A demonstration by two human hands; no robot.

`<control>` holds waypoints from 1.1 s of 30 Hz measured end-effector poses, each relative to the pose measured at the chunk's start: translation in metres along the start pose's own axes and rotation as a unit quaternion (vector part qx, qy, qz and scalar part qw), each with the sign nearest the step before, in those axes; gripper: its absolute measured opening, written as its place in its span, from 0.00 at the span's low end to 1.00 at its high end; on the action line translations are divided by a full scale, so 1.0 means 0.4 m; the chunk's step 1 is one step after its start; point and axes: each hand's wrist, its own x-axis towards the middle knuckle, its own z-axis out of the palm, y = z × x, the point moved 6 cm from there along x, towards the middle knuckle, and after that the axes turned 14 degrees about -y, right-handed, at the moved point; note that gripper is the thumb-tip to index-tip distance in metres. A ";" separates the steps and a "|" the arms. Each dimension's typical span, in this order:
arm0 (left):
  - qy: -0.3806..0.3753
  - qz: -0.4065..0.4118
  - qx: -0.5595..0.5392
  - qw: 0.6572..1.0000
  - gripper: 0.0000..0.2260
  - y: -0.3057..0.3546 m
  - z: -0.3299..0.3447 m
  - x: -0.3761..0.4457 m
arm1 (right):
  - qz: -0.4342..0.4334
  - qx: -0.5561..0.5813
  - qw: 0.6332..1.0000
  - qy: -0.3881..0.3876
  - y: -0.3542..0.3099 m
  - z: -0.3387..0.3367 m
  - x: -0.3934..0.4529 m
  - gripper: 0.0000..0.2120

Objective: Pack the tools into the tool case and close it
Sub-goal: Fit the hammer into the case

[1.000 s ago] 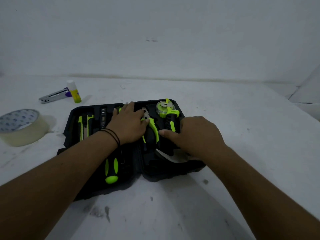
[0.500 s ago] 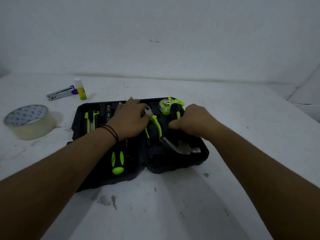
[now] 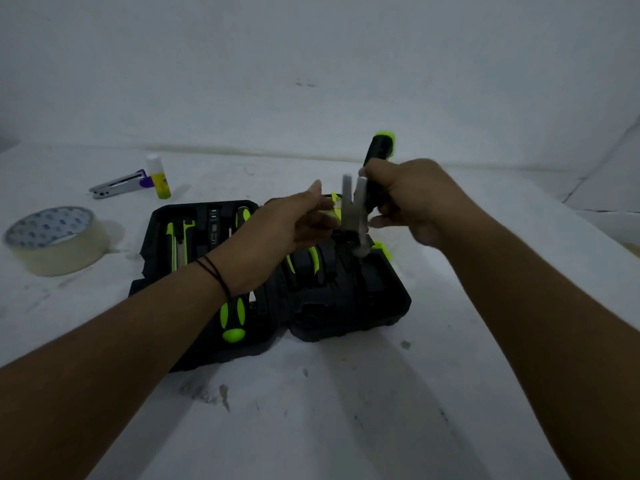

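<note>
Head view, from which we report: the right hand point(image 3: 412, 199) is clenched round the black shaft of a claw hammer with a steel head and a black, lime-capped handle point(image 3: 360, 206), holding it in the air above the open black plastic tool case point(image 3: 349, 317) on the white counter point(image 3: 346, 410). The hammer stands nearly upright, head down and handle end up and tilted away to the right; its steel head hangs just above the right half of the case, apart from the tray. The left hand point(image 3: 277, 233) is released, palm towards the hammer head and just beside it; whether the fingertips touch the steel we cannot tell, owing to blur.

We judge that the coming move turns on the long axis. The vacant moulded recess lies flat in the right half, directly beneath the grip, so the hammer must be swung from upright to level before it can seat. The right hand carries it; the left is the nearer to guide the head.

Green-handled pliers point(image 3: 304, 261) and a green-and-black screwdriver point(image 3: 233, 318) already lie in the case. The lid is not yet closed.
</note>
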 end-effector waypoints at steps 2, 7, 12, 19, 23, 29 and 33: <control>-0.027 -0.050 0.036 0.998 0.19 -0.029 0.015 0.000 | -0.003 0.091 0.995 -0.051 0.026 0.029 0.001 0.09; -0.078 -0.083 0.034 0.993 0.07 -0.064 0.026 -0.018 | 0.037 0.183 0.967 -0.171 0.093 0.058 0.005 0.14; -0.035 -0.065 0.281 0.957 0.10 -0.064 0.004 -0.022 | 0.059 0.068 0.971 -0.222 0.117 0.063 0.017 0.14; 0.086 -0.011 0.413 0.907 0.08 -0.009 -0.064 -0.009 | 0.071 -0.022 0.968 -0.241 0.140 0.069 0.021 0.15; 0.110 0.024 0.422 0.900 0.08 -0.016 -0.068 0.010 | 0.065 -0.052 0.967 -0.240 0.151 0.074 0.013 0.09; 0.113 0.035 0.440 0.890 0.11 -0.023 -0.059 0.070 | 0.072 -0.107 0.971 -0.203 0.164 0.079 0.008 0.09; 0.114 0.006 0.406 0.907 0.15 -0.041 -0.061 0.106 | 0.069 -0.285 0.950 -0.109 0.151 0.073 0.004 0.14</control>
